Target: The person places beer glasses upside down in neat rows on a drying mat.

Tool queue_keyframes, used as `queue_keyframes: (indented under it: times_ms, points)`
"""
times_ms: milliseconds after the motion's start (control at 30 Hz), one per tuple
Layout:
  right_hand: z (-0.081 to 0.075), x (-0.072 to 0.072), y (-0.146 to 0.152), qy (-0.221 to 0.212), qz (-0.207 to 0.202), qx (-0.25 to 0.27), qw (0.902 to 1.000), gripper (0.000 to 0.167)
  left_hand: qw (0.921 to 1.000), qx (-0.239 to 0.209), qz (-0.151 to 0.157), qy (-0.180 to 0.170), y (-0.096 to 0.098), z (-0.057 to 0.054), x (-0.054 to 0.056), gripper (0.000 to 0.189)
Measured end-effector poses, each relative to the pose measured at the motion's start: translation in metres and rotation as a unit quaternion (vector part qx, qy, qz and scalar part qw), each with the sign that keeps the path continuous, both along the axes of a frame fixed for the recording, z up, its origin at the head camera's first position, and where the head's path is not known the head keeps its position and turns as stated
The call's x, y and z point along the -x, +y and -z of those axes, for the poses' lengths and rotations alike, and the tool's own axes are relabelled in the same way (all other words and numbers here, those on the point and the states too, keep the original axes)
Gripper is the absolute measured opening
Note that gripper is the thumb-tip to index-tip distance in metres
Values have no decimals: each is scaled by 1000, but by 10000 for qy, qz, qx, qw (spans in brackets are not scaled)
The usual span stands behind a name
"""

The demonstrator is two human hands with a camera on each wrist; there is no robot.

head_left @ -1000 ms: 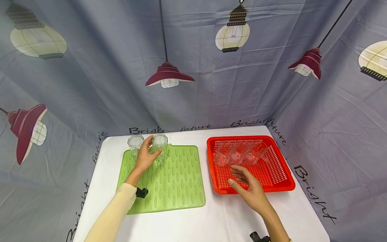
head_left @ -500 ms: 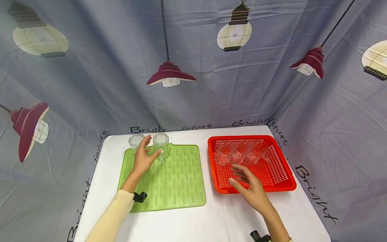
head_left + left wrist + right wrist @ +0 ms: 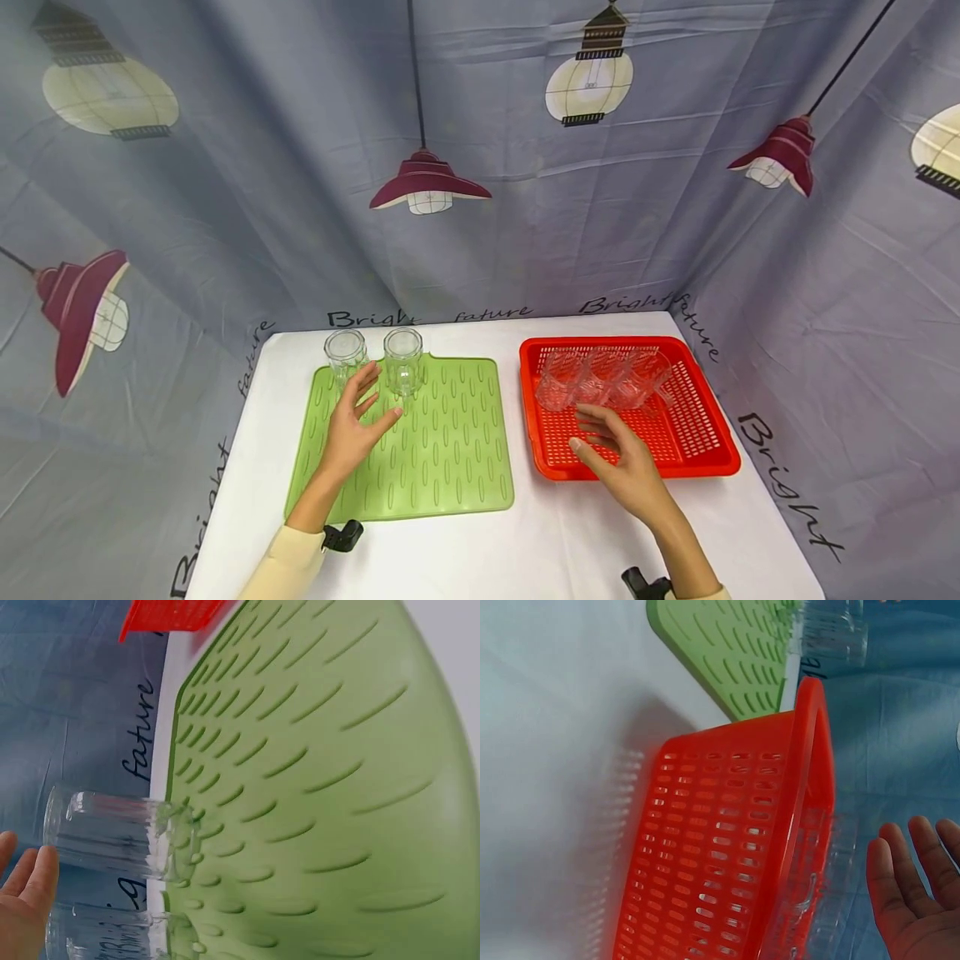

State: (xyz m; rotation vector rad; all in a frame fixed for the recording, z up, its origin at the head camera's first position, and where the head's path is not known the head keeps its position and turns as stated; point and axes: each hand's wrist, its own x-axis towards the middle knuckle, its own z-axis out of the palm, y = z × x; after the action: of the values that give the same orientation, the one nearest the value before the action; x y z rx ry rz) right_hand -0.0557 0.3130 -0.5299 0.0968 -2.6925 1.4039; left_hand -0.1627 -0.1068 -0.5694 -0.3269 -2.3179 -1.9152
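Two clear glass mugs stand upright side by side at the back left of the green mat (image 3: pixel 450 450): a left mug (image 3: pixel 345 348) and a right mug (image 3: pixel 403 367). My left hand (image 3: pixel 355 429) is just in front of them with fingers spread, apart from the glass and holding nothing. In the left wrist view its fingers show near the rim of a mug (image 3: pixel 112 832). Over the front of the red basket (image 3: pixel 708 462) hovers my right hand (image 3: pixel 626 467), fingers loosely bent and free of any object. Several clear glasses (image 3: pixel 600 383) lie in a row inside the basket.
Both mat and basket sit on a white-covered table (image 3: pixel 465 567). A grey curtain (image 3: pixel 487 242) printed with lamps closes off the back and sides. A black wrist camera (image 3: pixel 343 536) sits on the left wrist, another camera (image 3: pixel 645 583) on the right.
My left hand has let go of the right mug and drawn back toward the front, leaving it standing on the mat. The right hand has hardly moved. The head view has shifted slightly.
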Motion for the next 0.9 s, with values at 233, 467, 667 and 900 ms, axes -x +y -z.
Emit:
queue_keyframes:
  times_ms: [233,467,667,900]
  points:
    - [1,4,0,85,5,-108,9999,52,9998,-24,128,-158,5,8,-19,87]
    - [1,15,3,262,-63,-113,9996,50,9993,-64,316,-212,14,11,-31,87]
    - [2,28,11,348,-26,-162,9993,51,9986,-52,412,-316,18,16,-40,88]
    - [3,46,18,386,79,-349,9986,51,9983,-73,438,-384,19,23,-50,87]
